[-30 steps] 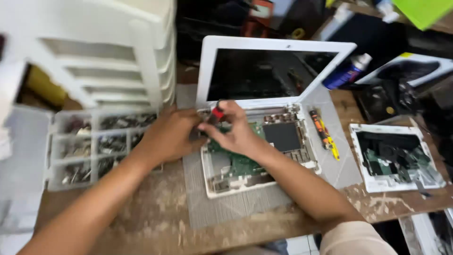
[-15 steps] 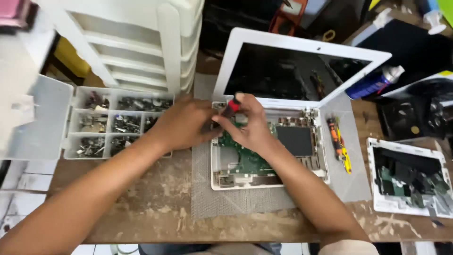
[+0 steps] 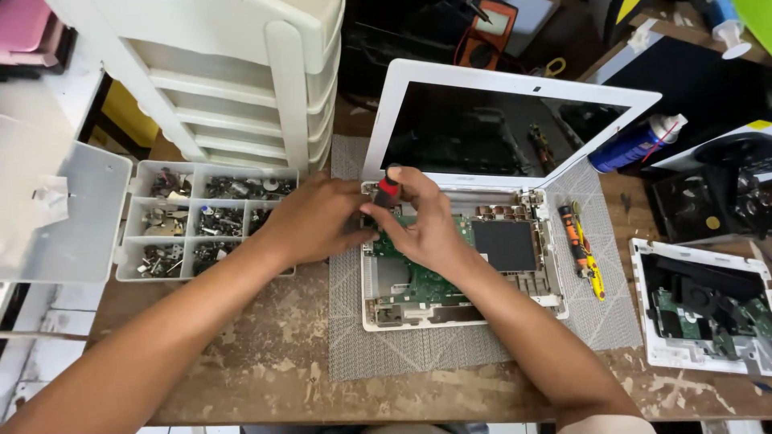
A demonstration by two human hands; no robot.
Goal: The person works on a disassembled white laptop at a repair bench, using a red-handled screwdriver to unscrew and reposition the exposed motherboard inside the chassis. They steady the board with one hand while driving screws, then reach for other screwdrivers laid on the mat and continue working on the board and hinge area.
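Note:
An opened white laptop (image 3: pixel 515 112) lies on a grey mat (image 3: pixel 418 345), its base bare with a green circuit board (image 3: pixel 422 281) showing. My right hand (image 3: pixel 422 229) grips a screwdriver with a red and black handle (image 3: pixel 388 186), held upright over the base's back left corner. My left hand (image 3: pixel 310 221) rests against that same corner, fingers curled beside the screwdriver's shaft. The tip is hidden behind my fingers.
A clear compartment box of screws (image 3: pixel 205 217) with its lid (image 3: pixel 56 209) open sits left of the laptop. A white drawer unit (image 3: pixel 241 88) stands behind. Orange and yellow tools (image 3: pixel 581 245), a blue spray can (image 3: pixel 635 143) and another opened device (image 3: pixel 704 309) lie right.
The view has shifted, so the laptop and hands sit more central. Both hands stay at the base's back left corner with the screwdriver.

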